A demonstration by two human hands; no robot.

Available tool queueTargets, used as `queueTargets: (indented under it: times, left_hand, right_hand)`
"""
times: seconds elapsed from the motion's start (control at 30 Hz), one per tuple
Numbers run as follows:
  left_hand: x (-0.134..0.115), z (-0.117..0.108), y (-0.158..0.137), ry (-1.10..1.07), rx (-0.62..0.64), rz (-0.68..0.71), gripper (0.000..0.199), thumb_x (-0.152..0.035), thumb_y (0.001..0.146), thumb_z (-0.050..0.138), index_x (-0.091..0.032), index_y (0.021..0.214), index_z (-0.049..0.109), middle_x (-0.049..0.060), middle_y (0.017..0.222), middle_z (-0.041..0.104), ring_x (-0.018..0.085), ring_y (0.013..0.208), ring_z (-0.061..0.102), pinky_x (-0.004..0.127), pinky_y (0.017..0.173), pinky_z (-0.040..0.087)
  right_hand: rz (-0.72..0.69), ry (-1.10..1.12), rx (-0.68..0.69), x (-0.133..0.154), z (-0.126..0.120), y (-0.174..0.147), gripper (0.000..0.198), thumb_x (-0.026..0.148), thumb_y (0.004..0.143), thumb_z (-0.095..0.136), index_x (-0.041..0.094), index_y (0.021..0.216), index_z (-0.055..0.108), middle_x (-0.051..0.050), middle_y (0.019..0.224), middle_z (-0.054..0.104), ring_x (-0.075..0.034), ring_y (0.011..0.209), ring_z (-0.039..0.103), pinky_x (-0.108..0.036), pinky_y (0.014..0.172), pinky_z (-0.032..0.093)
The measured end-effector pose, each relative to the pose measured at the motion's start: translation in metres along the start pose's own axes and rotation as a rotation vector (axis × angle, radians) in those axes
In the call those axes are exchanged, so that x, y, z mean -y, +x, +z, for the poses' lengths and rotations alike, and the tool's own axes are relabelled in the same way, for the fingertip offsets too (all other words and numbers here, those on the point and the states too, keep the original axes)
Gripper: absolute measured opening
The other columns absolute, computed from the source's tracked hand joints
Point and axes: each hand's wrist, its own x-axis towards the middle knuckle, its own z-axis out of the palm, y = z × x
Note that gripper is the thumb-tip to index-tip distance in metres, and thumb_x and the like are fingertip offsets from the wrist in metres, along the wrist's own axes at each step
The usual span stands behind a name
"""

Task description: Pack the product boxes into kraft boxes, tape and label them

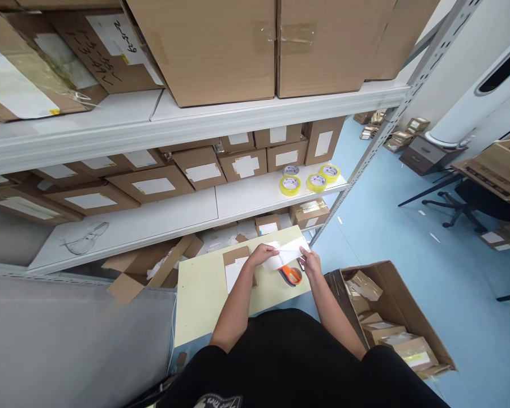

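Note:
Over a pale yellow table point(195, 306) I hold a sheet of white paper point(292, 249), perhaps folded, between both hands. My left hand point(262, 255) pinches its left end. The right end is gripped by my right hand point(310, 262). Just below the paper lies a tape dispenser or similar tool with an orange ring point(294, 276) and dark blue parts, partly covered by the paper. To the left, a small cardboard box point(233, 256) with a white label point(234, 273) rests on the table, partly hidden behind my left forearm.
Metal shelving point(187, 207) with labelled boxes stands ahead. Several tape rolls point(289, 185) and safety glasses point(86, 238) lie on its middle shelf. An open carton point(408, 300) of small parcels sits at right, another open carton point(170, 266) at the table's left. Blue floor point(391, 226) extends right.

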Motion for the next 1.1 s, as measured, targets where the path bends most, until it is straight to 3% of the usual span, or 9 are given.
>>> queueTargets:
  times: [0.17,0.37,0.47,0.67,0.8,0.9,1.0,1.1]
  left_hand:
    - [-0.003,-0.001,-0.002,0.030,0.001,0.002,0.060,-0.075,0.069,0.074,-0.016,0.066,0.068,-0.002,0.063,0.054,0.014,0.063,0.047,0.025,0.059,0.037]
    - [-0.009,-0.023,-0.002,0.142,0.159,-0.013,0.053,-0.066,0.069,0.079,-0.016,0.058,0.062,-0.005,0.056,0.046,0.011,0.057,0.039,0.024,0.055,0.029]
    - [-0.012,-0.028,-0.004,0.172,0.177,-0.009,0.050,-0.064,0.073,0.077,-0.017,0.059,0.065,-0.003,0.057,0.052,0.012,0.058,0.042,0.025,0.055,0.031]
    - [-0.002,-0.036,-0.015,0.057,-0.013,0.011,0.045,-0.062,0.076,0.076,-0.017,0.080,0.081,0.008,0.085,0.078,0.022,0.082,0.068,0.029,0.075,0.050]
    - [0.005,-0.040,-0.010,0.090,-0.036,-0.015,0.041,-0.056,0.071,0.082,-0.018,0.087,0.084,0.009,0.094,0.081,0.025,0.090,0.071,0.033,0.083,0.053]
    - [0.006,-0.029,0.006,0.110,-0.058,-0.010,0.040,-0.048,0.070,0.084,-0.017,0.095,0.084,0.010,0.101,0.082,0.026,0.094,0.071,0.035,0.088,0.054]
    - [0.002,-0.012,0.025,0.173,-0.185,0.030,0.032,-0.045,0.080,0.077,-0.018,0.097,0.083,0.011,0.107,0.081,0.027,0.101,0.071,0.039,0.097,0.053]
    - [-0.001,-0.003,0.038,0.287,-0.326,0.111,0.029,-0.034,0.084,0.075,-0.021,0.109,0.082,0.012,0.121,0.077,0.028,0.119,0.066,0.044,0.114,0.044]
  right_hand:
    - [0.020,0.021,-0.006,0.002,0.001,-0.002,0.042,0.046,0.061,0.092,0.023,0.088,0.070,-0.005,0.082,0.077,-0.022,0.076,0.073,-0.032,0.067,0.063]
    - [0.048,-0.218,0.176,0.021,-0.006,-0.009,0.046,0.055,0.058,0.093,0.019,0.075,0.070,-0.001,0.069,0.071,-0.018,0.063,0.065,-0.027,0.054,0.052]
    - [-0.001,-0.276,0.230,0.026,-0.003,-0.013,0.048,0.061,0.062,0.090,0.018,0.074,0.072,-0.002,0.065,0.070,-0.019,0.062,0.063,-0.029,0.054,0.050]
    - [-0.054,-0.196,0.125,0.023,-0.012,-0.007,0.056,0.066,0.061,0.088,0.018,0.086,0.074,-0.002,0.070,0.072,-0.018,0.060,0.061,-0.029,0.052,0.051]
    - [-0.038,-0.185,0.104,0.025,-0.018,-0.001,0.057,0.065,0.062,0.089,0.018,0.091,0.073,0.000,0.072,0.073,-0.016,0.057,0.061,-0.029,0.050,0.052]
    - [-0.033,-0.127,0.115,0.028,-0.009,-0.006,0.053,0.060,0.066,0.087,0.019,0.096,0.073,-0.003,0.081,0.076,-0.019,0.066,0.067,-0.029,0.053,0.054]
    - [-0.015,-0.080,0.165,0.030,0.003,-0.016,0.047,0.047,0.067,0.086,0.021,0.104,0.073,-0.005,0.094,0.079,-0.022,0.078,0.072,-0.029,0.059,0.058]
    - [-0.003,-0.067,0.180,0.028,0.009,-0.024,0.045,0.036,0.064,0.084,0.022,0.105,0.073,-0.004,0.102,0.079,-0.021,0.083,0.072,-0.027,0.064,0.059]
